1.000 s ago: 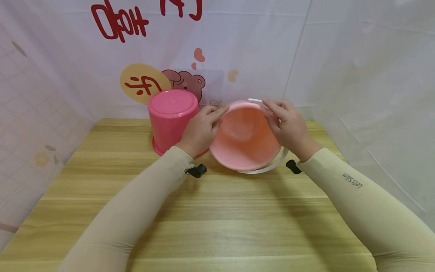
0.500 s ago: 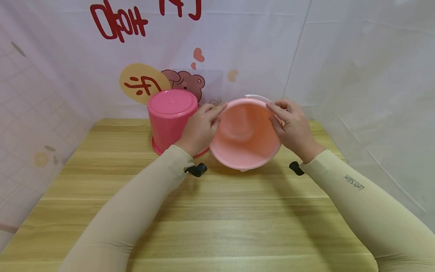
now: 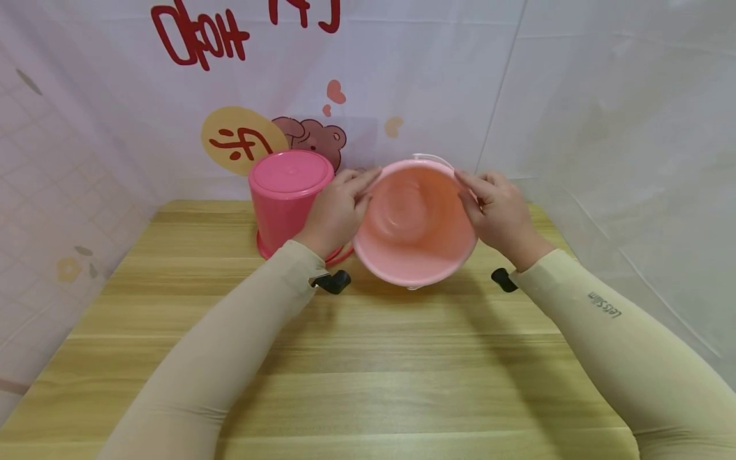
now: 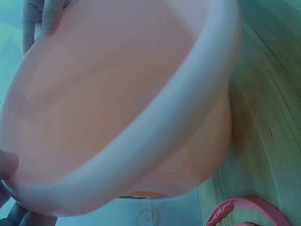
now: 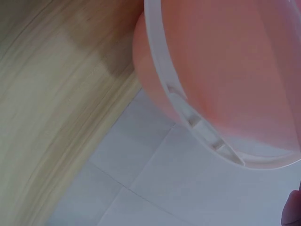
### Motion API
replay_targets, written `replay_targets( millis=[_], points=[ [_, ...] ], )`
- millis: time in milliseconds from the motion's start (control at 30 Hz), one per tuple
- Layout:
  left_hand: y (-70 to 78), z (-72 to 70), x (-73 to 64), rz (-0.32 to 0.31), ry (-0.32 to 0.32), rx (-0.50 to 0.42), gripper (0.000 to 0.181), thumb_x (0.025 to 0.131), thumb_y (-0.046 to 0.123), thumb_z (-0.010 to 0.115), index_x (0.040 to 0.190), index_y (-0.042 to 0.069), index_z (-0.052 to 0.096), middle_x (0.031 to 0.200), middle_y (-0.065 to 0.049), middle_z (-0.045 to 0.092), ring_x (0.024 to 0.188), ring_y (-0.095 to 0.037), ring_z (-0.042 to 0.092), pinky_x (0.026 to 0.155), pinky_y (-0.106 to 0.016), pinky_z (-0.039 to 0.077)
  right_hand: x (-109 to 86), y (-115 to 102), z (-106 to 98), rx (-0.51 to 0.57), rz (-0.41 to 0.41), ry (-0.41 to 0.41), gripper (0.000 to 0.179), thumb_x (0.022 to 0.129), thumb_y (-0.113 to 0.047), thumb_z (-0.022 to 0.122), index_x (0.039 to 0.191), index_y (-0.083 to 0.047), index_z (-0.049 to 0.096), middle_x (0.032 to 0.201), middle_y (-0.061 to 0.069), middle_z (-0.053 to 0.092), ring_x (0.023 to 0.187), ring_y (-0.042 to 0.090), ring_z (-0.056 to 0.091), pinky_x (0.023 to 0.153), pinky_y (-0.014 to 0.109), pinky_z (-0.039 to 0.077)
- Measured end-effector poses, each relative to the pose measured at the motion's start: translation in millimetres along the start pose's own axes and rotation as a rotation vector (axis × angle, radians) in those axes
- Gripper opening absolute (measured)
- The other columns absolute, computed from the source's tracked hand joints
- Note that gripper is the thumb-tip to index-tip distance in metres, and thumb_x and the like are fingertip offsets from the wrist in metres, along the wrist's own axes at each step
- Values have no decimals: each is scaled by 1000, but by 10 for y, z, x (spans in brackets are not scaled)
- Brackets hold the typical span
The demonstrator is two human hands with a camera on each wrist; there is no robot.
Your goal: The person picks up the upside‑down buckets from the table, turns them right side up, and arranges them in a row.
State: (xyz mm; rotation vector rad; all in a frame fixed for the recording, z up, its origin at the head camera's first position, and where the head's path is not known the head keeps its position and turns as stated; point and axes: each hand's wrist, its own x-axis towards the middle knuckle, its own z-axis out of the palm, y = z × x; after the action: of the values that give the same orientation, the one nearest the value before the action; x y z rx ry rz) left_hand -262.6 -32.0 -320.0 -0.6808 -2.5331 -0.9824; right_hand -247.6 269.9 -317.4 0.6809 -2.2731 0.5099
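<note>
Handle swings to far side of light pink bucket; both hands on rim

Light pink bucket sits at about 12 to 1 o'clock on the bench, tilted, mouth facing the person. Main change over the last second: its white handle hung past the rim at 4 to 6 o'clock; now it shows behind the rim at 12 to 1 o'clock. Mouth also faces the head camera a bit more squarely, upper rim slightly higher.

Left hand pinches the rim at 11 o'clock, thumb inside, fingers outside per left wrist view. Right hand grips the rim at 1 to 2 o'clock. Neither has let go. Can't tell if the bucket's base touches the bench.

Hot pink bucket unchanged: upside down on the bench at 11 o'clock, partly behind left hand, its ribbed handle down by the bench.

Judgement: handle is clear of the mouth and the grip looks secure; bucket still being turned or positioned, not set down upright.
</note>
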Motion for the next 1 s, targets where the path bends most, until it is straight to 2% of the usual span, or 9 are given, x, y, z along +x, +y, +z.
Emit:
replay_targets(
  millis=[133, 300, 400, 533, 733, 867, 1000],
  points=[
    [-8, -4, -7, -10, -1, 8, 51, 105, 23, 66, 155, 20, 55, 142, -10, 61, 129, -25, 61, 109, -38, 54, 18, -19, -17, -7, 8, -9, 36, 97, -2, 70, 133, -1, 72, 84, 24, 62, 70, 35, 49, 58, 40, 37],
    [-49, -3, -52, -30, -31, 15, 58, 103, 24, 68, 159, 18, 50, 146, -14, 57, 135, -28, 57, 113, -40, 52, 34, -33, -34, 1, 54, -19, 37, 98, -2, 68, 135, -2, 71, 81, 21, 60, 70, 32, 47, 59, 38, 37],
    [-68, -3, -88, -49, -46, 15, 62, 103, 26, 68, 161, 20, 46, 146, -13, 57, 131, -27, 57, 110, -40, 54, 38, -35, -50, -12, 69, -24, 37, 99, -3, 66, 136, -3, 70, 78, 19, 58, 70, 30, 48, 58, 35, 37],
    [-85, -9, -111, -73, -58, 7, 64, 103, 27, 68, 162, 21, 43, 144, -12, 58, 118, -25, 60, 100, -37, 58, 41, -42, -62, -15, 94, -27, 37, 100, -4, 66, 136, -4, 70, 76, 16, 55, 70, 28, 48, 58, 30, 35],
    [-92, -18, -93, -94, -45, -31, 62, 103, 21, 68, 161, 22, 46, 140, -12, 61, 103, -22, 60, 89, -33, 59, 45, -53, -66, 1, 128, -27, 37, 100, -6, 67, 137, -7, 71, 77, 14, 54, 70, 24, 45, 58, 25, 31],
    [-76, -27, -69, -114, -31, -46, 61, 102, 17, 68, 159, 22, 48, 138, -14, 63, 100, -23, 60, 87, -34, 58, 27, -35, -64, -3, 120, -44, 40, 100, -9, 69, 140, -8, 68, 77, 16, 57, 69, 24, 45, 59, 28, 33],
    [-67, -41, -34, -137, -31, -49, 60, 102, 17, 68, 159, 22, 48, 134, -14, 63, 97, -24, 60, 84, -34, 57, -18, 2, -67, -10, 118, -85, 47, 99, -11, 71, 145, -6, 64, 80, 18, 65, 71, 30, 58, 62, 37, 42]
  ],
)
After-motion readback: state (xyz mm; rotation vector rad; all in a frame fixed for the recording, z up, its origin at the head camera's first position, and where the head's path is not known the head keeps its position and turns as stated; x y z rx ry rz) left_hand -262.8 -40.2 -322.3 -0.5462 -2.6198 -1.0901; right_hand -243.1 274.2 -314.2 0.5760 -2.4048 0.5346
